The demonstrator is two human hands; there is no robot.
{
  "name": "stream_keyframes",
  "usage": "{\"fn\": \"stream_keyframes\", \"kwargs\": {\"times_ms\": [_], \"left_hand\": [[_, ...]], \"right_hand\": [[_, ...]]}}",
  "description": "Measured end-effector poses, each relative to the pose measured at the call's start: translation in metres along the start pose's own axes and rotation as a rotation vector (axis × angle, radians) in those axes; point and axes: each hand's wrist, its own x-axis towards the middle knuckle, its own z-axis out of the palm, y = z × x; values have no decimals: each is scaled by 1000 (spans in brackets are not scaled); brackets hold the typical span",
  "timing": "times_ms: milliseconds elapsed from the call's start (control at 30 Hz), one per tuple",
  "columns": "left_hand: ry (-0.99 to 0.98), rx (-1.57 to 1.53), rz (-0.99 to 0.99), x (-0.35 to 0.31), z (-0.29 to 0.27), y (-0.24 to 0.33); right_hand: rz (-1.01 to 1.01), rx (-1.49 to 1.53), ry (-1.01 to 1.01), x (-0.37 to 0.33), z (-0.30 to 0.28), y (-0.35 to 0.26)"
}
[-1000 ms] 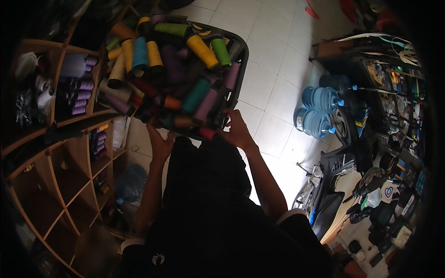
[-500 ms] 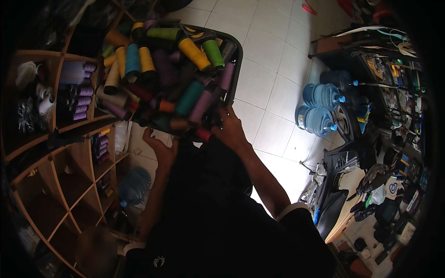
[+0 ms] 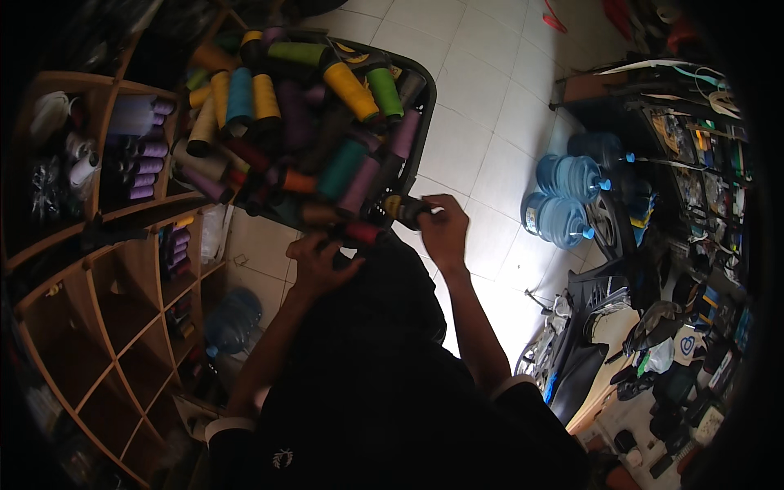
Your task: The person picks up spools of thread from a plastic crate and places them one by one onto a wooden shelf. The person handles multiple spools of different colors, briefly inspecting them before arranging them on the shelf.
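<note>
A dark basket point(image 3: 423, 122) heaped with thread spools stands in front of me. My right hand point(image 3: 446, 233) is just off its near right corner, its fingers closed round the end of a black thread spool point(image 3: 402, 210). My left hand point(image 3: 320, 265) is at the near edge of the heap, fingers and thumb curled about something dark that I cannot make out. Close by its fingertips lies a red spool point(image 3: 361, 232), beside a brown spool point(image 3: 318, 215). Teal point(image 3: 341, 168), yellow point(image 3: 351, 91) and green point(image 3: 384, 91) spools lie farther back.
Wooden cubby shelves point(image 3: 104, 147) line the left, some holding purple spools point(image 3: 147, 167). A blue water bottle point(image 3: 234, 320) stands on the floor beside them. More water bottles point(image 3: 559, 219) lie at the right, near a cluttered rack point(image 3: 702, 147). White floor tiles point(image 3: 482, 106) run between.
My right hand has drawn back from the basket's corner to the right, with the black thread spool in it. My left hand has moved right to the red spool, its fingers curling.
</note>
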Motion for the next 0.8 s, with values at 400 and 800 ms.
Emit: {"fn": "stream_keyframes", "kwargs": {"times_ms": [400,800], "left_hand": [[-26,0,-106,42,-20,10],[-165,-785,-684,91,-81,29]], "right_hand": [[332,684,27,3,-55,21],[332,1040,-190,-12,-19,-15]]}}
